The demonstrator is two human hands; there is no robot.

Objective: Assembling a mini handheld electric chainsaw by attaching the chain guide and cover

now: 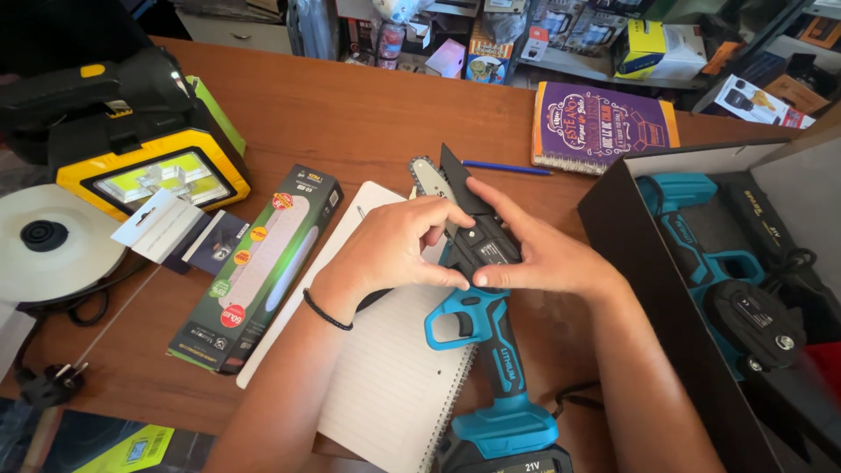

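Both hands are working on a blue-and-black mini chainsaw (pixel 491 333) lying at centre frame on an open spiral notebook (pixel 385 385), bar pointing to 11 o'clock, battery end at 6 o'clock. Left hand (pixel 394 245) is curling over the black motor housing, fingers bent and close together, thumb and fingertips pressing on the housing. Right hand (pixel 547 254) is lying along the saw's 3 o'clock side, fingers straight and together on the black guard, thumb meeting the left thumb on the housing. Neither hand is fully clamping it.

Risk, as a judgement: fingers are sitting just beside the chain and bar (pixel 431 180), and the battery looks fitted, so a bump on the trigger could nick them. The notebook could slide under the saw.

At 9 o'clock, a long boxed lamp (pixel 263 271); at 10 o'clock, a yellow work light (pixel 149 171); at 3 o'clock, an open box (pixel 648 263) holding another blue tool.
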